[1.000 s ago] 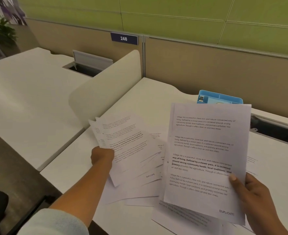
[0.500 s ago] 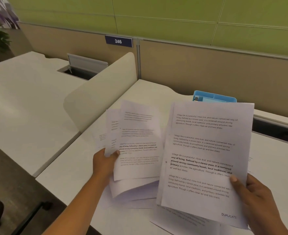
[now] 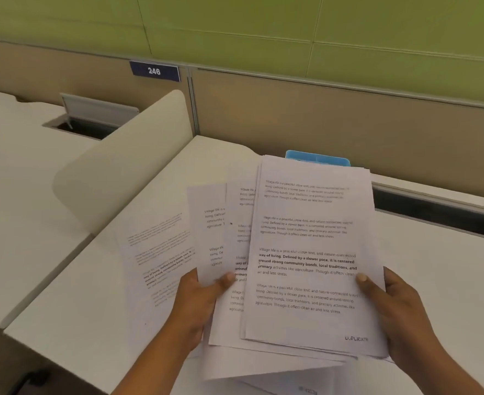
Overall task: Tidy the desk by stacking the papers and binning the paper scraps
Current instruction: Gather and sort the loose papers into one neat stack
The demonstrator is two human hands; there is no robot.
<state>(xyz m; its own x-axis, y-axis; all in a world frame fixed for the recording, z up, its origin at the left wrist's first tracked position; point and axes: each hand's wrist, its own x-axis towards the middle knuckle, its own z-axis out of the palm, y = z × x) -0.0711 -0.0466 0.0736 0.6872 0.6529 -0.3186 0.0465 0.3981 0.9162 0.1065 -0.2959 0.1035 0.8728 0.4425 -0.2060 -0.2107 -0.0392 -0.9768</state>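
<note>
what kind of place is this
Most likely an open-plan office: white desks set against a tan partition with a numbered plate, 246, a curved divider between seats, and printed papers in both hands.

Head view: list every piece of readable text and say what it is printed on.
"246": white digits on the dark blue plate on the partition.
"DUPLICATE": bottom right corner of the top sheet, slightly blurred.
"way of living. Defined by a slower pace, it is centered around strong community bonds, local traditions, and primary": bold lines on the same sheet.
Sheets in the left hand: same text, cut off.
Sheet lying on the desk: too blurred.
</note>
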